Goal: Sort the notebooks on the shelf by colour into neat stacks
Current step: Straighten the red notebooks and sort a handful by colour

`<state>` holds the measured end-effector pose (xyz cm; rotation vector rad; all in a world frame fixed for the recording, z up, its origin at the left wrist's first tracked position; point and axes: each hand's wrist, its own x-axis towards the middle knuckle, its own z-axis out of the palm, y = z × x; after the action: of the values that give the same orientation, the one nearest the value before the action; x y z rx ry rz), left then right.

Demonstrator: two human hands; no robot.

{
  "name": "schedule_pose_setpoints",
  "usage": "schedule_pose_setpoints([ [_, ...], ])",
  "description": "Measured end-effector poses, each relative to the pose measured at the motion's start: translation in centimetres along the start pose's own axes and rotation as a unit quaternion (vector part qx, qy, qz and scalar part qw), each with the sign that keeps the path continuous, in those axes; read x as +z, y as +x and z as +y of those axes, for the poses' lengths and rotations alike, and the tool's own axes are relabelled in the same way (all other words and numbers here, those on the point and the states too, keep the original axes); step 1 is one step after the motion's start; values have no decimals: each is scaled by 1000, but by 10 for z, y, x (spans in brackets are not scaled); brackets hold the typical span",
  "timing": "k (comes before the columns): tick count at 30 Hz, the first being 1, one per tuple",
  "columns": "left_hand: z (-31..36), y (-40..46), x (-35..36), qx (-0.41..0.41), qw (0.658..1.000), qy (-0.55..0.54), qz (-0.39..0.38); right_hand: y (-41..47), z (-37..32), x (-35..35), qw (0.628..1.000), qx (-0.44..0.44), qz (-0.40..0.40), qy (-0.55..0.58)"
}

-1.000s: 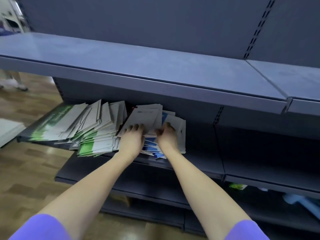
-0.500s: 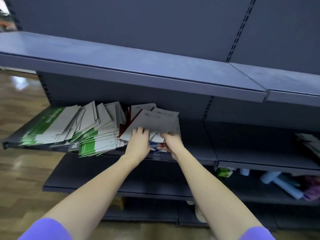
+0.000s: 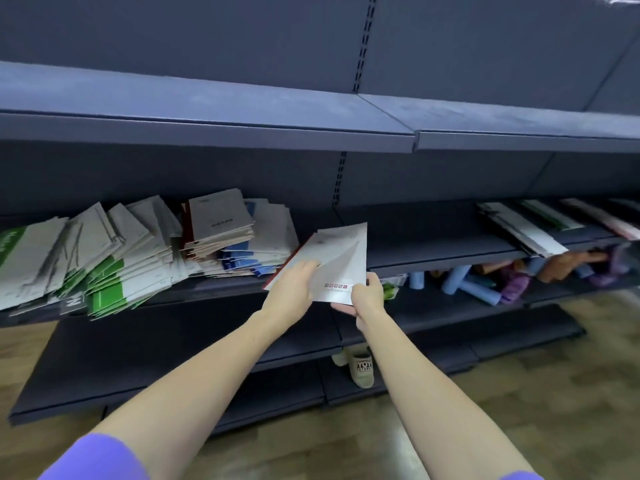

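- Your held notebooks [image 3: 341, 261] — white, red-edged.
- Left pile [image 3: 104, 268]: white with green bands.
- Middle pile [image 3: 242, 261] — blue-spined.
- Your sleeves [image 3: 93, 459]: purple.

Dark blue-grey metal shelving [image 3: 207, 109] with a slotted back panel [image 3: 485, 46] fills the view. Below it lies a wood-patterned floor [image 3: 519, 393]. Rolled items [image 3: 464, 285] lie jumbled on a lower shelf at right.
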<state>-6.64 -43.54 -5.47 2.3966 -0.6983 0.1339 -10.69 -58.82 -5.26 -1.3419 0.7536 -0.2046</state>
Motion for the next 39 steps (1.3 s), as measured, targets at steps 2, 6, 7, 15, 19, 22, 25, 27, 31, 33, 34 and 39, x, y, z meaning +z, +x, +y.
schedule_pose_setpoints([
  [2,18,1,9,21,999,25,12,-1,3,-28,1000,13,19,20],
  [6,62,7,25,14,996,85,31,-1,1,-89,998,15,28,52],
  [7,73,9,31,4,997,75,20,-1,0,-106,998,13,31,51],
  [15,185,15,106,-54,994,27,-87,-3,7,-250,996,8,74,41],
  [19,233,14,145,-43,989,98,-103,-1,13,-327,994,8,104,43],
  [22,260,18,178,-34,994,44,-93,-4,15,-377,990,-3,124,61],
  [25,287,17,210,-31,996,5,-81,-1,16,-418,987,-13,141,77],
  [27,303,12,226,-49,995,-12,-87,3,17,-439,985,-8,153,77],
  [31,322,22,252,-74,992,-47,-94,16,14,-471,982,0,171,85],
  [33,329,37,266,-80,991,-58,-91,27,14,-484,979,3,183,87],
  [34,334,45,273,-77,991,-63,-90,34,13,-490,978,5,189,86],
  [39,368,100,311,-57,991,-86,-91,78,-6,-526,973,3,217,81],
])
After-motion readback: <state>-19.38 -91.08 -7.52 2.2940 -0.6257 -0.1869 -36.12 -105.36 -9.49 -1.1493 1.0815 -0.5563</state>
